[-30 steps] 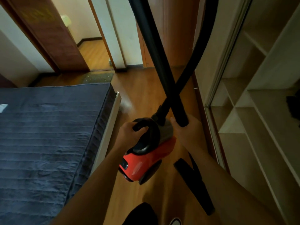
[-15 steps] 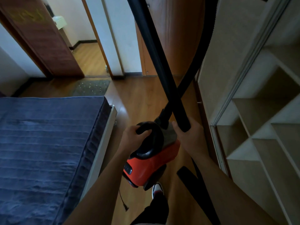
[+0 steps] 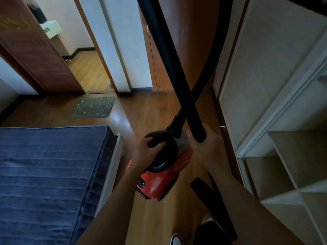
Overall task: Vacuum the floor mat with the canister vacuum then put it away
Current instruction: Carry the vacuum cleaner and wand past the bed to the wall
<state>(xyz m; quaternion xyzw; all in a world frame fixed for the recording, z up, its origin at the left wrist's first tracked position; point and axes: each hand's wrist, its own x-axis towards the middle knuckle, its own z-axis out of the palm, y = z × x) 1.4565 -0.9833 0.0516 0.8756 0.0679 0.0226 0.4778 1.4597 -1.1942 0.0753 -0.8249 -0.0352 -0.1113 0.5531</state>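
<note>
1. Left hand: fingers curled round the black carry handle on top of the canister vacuum; clamped on it.
2. Canister vacuum: red body, black top, held in front of the person above the wood floor, tilted, hose end pointing up and away.
3. Right hand: wrapped round the lower end of a rigid black tube, clamped on it. The tube runs up and left out of the top of the view.
4. Black hose: leaves the vacuum's front end, curves up to the right, crosses behind the tube just above the right hand.
5. Another black tube piece shows under the right forearm; what it joins cannot be told.
6. Floor mat: grey, flat on the floor by the doorway, pale specks on it, well apart from the vacuum, beyond the foot of the bed.
7. Bed: blue cover, left of the person, near the left arm.
8. Open wardrobe shelves on the right, near the right arm.
9. Brown door stands open at upper left.
10. White shoe at the bottom edge.
</note>
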